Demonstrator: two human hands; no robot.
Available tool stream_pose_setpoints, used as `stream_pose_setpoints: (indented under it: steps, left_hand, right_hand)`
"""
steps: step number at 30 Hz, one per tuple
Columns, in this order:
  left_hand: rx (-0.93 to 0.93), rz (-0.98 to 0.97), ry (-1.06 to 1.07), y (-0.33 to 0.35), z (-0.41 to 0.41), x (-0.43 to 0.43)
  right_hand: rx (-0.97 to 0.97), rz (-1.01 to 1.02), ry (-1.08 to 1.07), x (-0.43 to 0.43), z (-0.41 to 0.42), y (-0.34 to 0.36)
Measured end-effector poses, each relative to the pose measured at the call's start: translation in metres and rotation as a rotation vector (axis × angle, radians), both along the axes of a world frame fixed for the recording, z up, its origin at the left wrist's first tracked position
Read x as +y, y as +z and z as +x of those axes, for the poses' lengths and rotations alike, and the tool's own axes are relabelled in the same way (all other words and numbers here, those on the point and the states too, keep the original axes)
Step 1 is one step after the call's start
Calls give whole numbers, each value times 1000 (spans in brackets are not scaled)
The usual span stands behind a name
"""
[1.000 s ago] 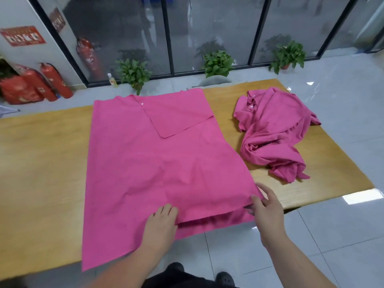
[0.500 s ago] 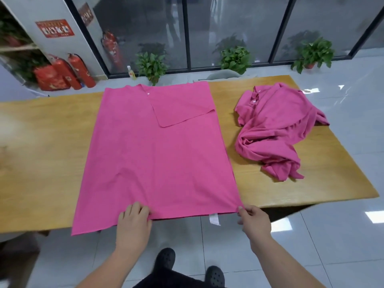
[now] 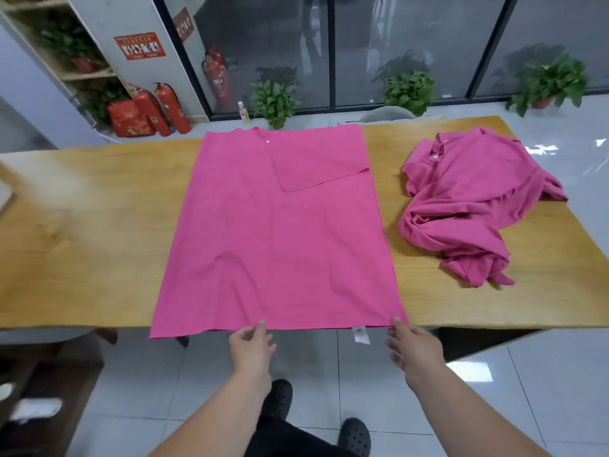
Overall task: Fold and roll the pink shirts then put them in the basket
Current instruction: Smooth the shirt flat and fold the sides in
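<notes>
Pink shirt (image 3: 276,232) lies flat; left hand (image 3: 252,347) and right hand (image 3: 415,347) touch its hem.

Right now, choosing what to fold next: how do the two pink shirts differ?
The spread shirt lies flat, one sleeve folded in; the crumpled shirt is heaped. The left hand and right hand touch the spread shirt's hem; nothing touches the crumpled shirt. Both are pink.
</notes>
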State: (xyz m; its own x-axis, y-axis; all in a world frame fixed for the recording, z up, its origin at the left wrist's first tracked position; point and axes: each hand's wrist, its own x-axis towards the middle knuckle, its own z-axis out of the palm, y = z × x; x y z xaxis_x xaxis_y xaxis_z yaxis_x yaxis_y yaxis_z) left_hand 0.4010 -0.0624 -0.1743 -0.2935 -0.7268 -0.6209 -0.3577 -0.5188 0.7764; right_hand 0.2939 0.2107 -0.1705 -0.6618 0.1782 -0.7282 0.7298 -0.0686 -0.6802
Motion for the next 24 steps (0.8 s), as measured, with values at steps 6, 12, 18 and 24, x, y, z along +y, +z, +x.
stream_pose_setpoints:
  steps: [6,12,18,24]
  left_hand:
    - [91,60,226,-1,-6,-24]
    - [-20,-112,129,-5,-5,-38]
    - [-8,-164,47,-4,3,-43]
    - [-8,-157,4,1,6,-51]
  right_hand:
    - [130,-213,-210,3,7,11]
    - [136,-254,-173,9,3,19]
    - [67,-244,-159,16,5,13]
    - [244,-64,-84,-15,-16,51]
